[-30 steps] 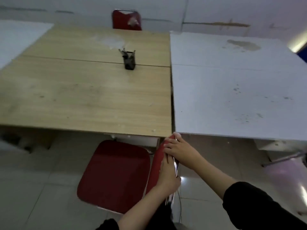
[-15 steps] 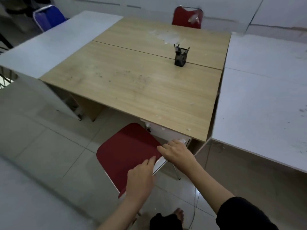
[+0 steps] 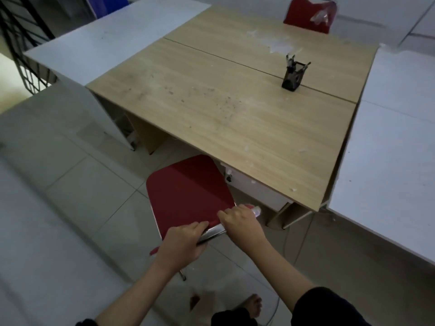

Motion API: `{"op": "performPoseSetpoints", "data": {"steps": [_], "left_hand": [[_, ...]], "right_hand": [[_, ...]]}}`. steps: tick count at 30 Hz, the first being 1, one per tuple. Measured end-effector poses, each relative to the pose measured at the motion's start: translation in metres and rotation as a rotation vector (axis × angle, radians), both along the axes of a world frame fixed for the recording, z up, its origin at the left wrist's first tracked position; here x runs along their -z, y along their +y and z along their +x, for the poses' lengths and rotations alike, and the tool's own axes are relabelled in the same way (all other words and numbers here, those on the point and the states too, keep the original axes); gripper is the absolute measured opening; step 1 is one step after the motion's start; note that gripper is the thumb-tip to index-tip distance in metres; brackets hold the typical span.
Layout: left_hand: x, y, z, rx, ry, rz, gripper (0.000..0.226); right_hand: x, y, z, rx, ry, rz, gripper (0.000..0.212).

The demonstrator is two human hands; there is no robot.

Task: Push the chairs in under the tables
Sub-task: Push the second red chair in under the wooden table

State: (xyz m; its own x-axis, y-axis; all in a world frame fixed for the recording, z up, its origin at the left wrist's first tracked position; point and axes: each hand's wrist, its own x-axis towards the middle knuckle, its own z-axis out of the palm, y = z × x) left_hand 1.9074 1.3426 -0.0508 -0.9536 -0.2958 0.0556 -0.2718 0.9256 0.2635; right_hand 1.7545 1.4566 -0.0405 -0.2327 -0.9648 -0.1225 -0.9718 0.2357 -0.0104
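I am holding the red chair [image 3: 188, 196] by the top of its backrest with both hands. My left hand [image 3: 182, 242] is closed over the nearer end of the rail, fingers curled over the front, and my right hand [image 3: 242, 223] is closed over the farther end, close to the table. I am gripping at two ends because, I think, this gives control of the direction when I am pushing.

The chair is standing on the tiled floor at the near edge of the wooden table [image 3: 235, 109]. Only the far edge of its seat is going under the tabletop; most of the seat is out in the open. The chair is also turned a little against the table edge, so it probably needs straightening while it is going in.

A white table [image 3: 388, 161] is touching the wooden one on the right, and a pen holder [image 3: 292, 77] is standing on the wood, well apart from the chair. A second red chair [image 3: 308, 16] is sitting at the far side.
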Motion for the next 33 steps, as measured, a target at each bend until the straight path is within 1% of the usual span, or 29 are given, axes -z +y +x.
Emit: {"op": "performPoseSetpoints", "data": {"steps": [2,4,6,8,13,16,17,18,19,21,22,24,26,30,33], "left_hand": [[-0.002,-0.025,0.004,0.021,-0.002,-0.011,0.04],[-0.004,-0.053,0.006,0.045,-0.031,-0.02,0.032],[-0.005,-0.083,0.007,0.085,-0.065,-0.053,0.026],[-0.007,-0.122,0.008,0.086,-0.1,-0.072,0.026],[-0.015,-0.201,0.005,0.112,-0.159,-0.172,0.038],[-0.015,-0.256,0.003,0.168,-0.175,-0.199,0.042],[-0.013,-0.261,0.002,0.183,-0.194,-0.177,0.043],[-0.011,-0.294,0.001,0.221,-0.183,-0.204,0.044],[-0.011,-0.305,-0.001,0.251,-0.198,-0.201,0.049],[-0.01,-0.339,-0.005,0.339,-0.215,-0.23,0.064],[-0.01,-0.363,-0.007,0.376,-0.214,-0.245,0.072],[-0.013,-0.39,-0.017,0.443,-0.225,-0.274,0.086],[-0.016,-0.41,-0.031,0.511,-0.199,-0.285,0.093],[-0.016,-0.439,-0.056,0.582,-0.187,-0.341,0.103],[-0.015,-0.456,-0.074,0.625,-0.169,-0.37,0.103]], "right_hand": [[-0.005,-0.021,-0.007,-0.027,-0.112,0.042,0.02],[-0.007,-0.041,-0.02,-0.039,-0.234,0.065,0.026],[-0.004,-0.058,-0.025,-0.041,-0.259,0.044,0.029],[0.002,-0.085,-0.023,-0.031,-0.259,0.021,0.025],[0.006,-0.146,-0.004,-0.025,-0.216,-0.061,0.02],[0.008,-0.188,0.013,0.085,-0.23,-0.105,0.014],[0.01,-0.19,0.019,0.126,-0.211,-0.106,0.015],[0.012,-0.217,0.027,0.179,-0.179,-0.111,0.02],[0.012,-0.223,0.032,0.225,-0.165,-0.078,0.028],[0.017,-0.249,0.047,0.282,-0.157,-0.047,0.041],[0.021,-0.269,0.054,0.309,-0.139,-0.065,0.043],[0.023,-0.29,0.062,0.357,-0.126,-0.083,0.044],[0.022,-0.304,0.061,0.419,-0.117,-0.097,0.044],[0.02,-0.328,0.053,0.479,-0.108,-0.124,0.044],[0.021,-0.339,0.042,0.492,-0.157,-0.159,0.038]]}}
